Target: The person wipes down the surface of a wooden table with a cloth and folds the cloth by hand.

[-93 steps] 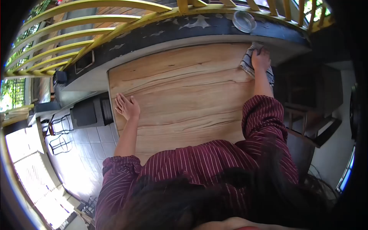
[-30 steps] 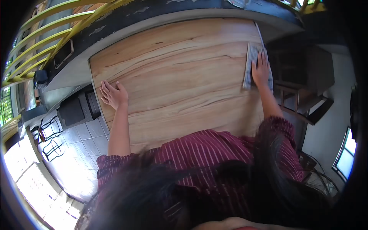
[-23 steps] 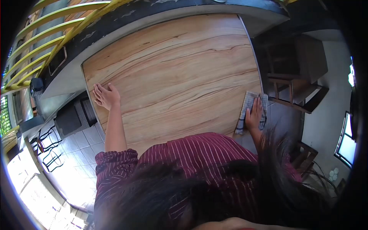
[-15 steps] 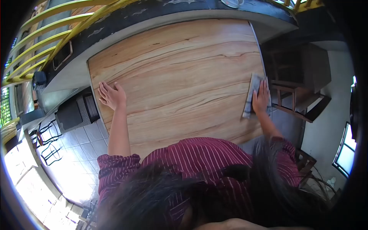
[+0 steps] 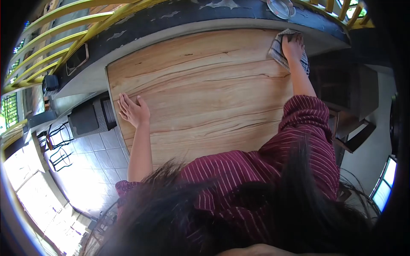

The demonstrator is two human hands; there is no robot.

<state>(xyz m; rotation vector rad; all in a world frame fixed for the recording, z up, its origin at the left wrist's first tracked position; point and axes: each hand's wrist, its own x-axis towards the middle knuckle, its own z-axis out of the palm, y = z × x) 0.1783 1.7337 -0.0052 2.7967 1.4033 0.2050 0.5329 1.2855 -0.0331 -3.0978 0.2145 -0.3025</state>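
"So, taking the wooden tabletop (image 5: pixel 205 94) as the dial, with twelve at its far side, where is the checked cloth (image 5: pixel 278 51)?"

"At about two o'clock, by the far right corner; it looks rumpled, and part of it shows to the left of the right hand (image 5: pixel 293 48), part below."

"And that hand; is it gripping?"

"It lies over the cloth, palm down, the arm stretched out in a striped maroon sleeve (image 5: pixel 308 132); whether the fingers pinch the fabric or only press on it, I cannot tell."

"The left hand (image 5: pixel 134 112)?"

"Between eight and nine o'clock, near the left edge; palm down on the wood, fingers loosely spread, holding nothing."

"What lies around them?"

"A dark ledge (image 5: pixel 188 21) with worn, peeling patches curves past twelve; a round clear dish (image 5: pixel 281 8) sits on it at one o'clock, beyond the cloth and apart from it; yellow slats (image 5: pixel 77 20) rise at ten; a dark wooden chair (image 5: pixel 355 145) stands near four."
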